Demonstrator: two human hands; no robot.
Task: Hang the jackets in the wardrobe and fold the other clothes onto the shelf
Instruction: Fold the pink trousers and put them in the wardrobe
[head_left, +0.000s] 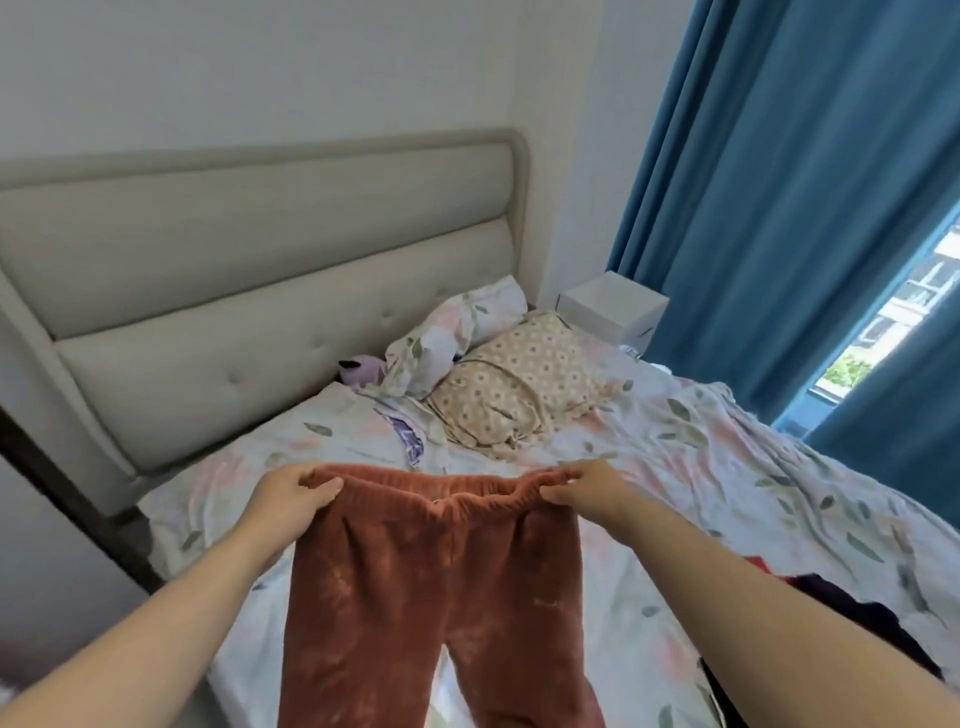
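Holding a pair of rust-brown fleece trousers (436, 597) up by the elastic waistband, the person has one end of the band in each hand: the left grip (296, 493) is curled round the left corner and the right grip (587, 488) pinches the right corner. The trousers hang above the bed (727, 467), their legs dropping out of the bottom of the view. A patterned pillow (524, 384) lies near the padded headboard (260, 291), and dark clothes (857, 618) lie on the bed beside the right forearm.
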